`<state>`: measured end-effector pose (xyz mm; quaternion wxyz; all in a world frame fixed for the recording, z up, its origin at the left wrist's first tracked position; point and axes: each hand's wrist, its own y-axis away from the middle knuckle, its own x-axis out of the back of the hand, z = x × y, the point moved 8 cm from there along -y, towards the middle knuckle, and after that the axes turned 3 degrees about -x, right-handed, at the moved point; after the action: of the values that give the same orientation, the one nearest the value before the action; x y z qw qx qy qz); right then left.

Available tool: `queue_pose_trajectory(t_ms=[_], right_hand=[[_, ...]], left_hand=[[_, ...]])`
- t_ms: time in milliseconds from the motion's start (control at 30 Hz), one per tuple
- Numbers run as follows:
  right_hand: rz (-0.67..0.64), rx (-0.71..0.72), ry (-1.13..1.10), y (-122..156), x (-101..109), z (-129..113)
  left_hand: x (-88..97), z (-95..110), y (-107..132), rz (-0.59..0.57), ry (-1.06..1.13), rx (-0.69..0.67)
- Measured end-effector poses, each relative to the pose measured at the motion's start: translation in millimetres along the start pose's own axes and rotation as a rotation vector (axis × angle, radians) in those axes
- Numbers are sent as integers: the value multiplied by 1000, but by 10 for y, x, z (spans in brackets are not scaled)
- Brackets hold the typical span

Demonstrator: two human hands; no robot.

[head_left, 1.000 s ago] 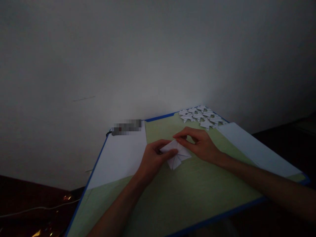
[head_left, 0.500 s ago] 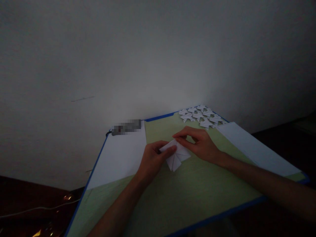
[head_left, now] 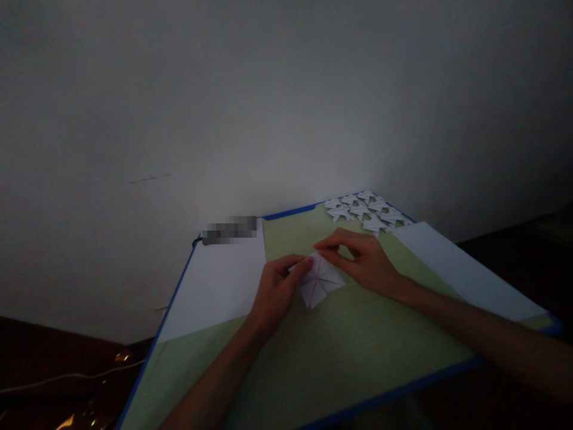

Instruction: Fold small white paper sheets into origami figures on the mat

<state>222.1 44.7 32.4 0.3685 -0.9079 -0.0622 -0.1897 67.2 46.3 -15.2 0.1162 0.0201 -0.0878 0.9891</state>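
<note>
A small piece of folded white paper (head_left: 320, 279), with crease lines meeting near its middle, is held up over the green tabletop (head_left: 340, 352). My left hand (head_left: 280, 285) grips its left side, thumb on top and fingers behind. At the paper's upper corner, the thumb and index finger of my right hand (head_left: 358, 260) pinch the edge. Several finished-looking folded paper figures (head_left: 358, 210), white and pointed, lie in rows at the far right corner of the table. The fingers behind the paper are hidden.
White sheets (head_left: 215, 280) lie on the table's left side, under a blurred-out dark object (head_left: 229, 230) at the back. More white paper (head_left: 465, 275) covers the right edge. The table has a blue rim (head_left: 289, 212) and stands against a grey wall (head_left: 286, 107).
My left thumb has slid back leftward from the paper's middle to its upper left, uncovering the centre creases. The paper has shifted slightly left. My right hand stays at the same corner.
</note>
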Motion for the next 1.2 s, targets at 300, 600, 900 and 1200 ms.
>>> queue_pose_trajectory(t_ms=[300, 600, 900, 1200], right_hand=[[-35, -15, -16, 18, -29, 14], [-124, -168, -72, 30, -106, 203], [-159, -255, -82, 35, -143, 246], [-130, -187, -67, 20, -117, 196]], left_hand=[[-2, -10, 10, -41, -110, 76], [127, 15, -11, 68, -104, 31], [112, 94, 15, 123, -49, -25], [148, 149, 20, 144, -183, -83]])
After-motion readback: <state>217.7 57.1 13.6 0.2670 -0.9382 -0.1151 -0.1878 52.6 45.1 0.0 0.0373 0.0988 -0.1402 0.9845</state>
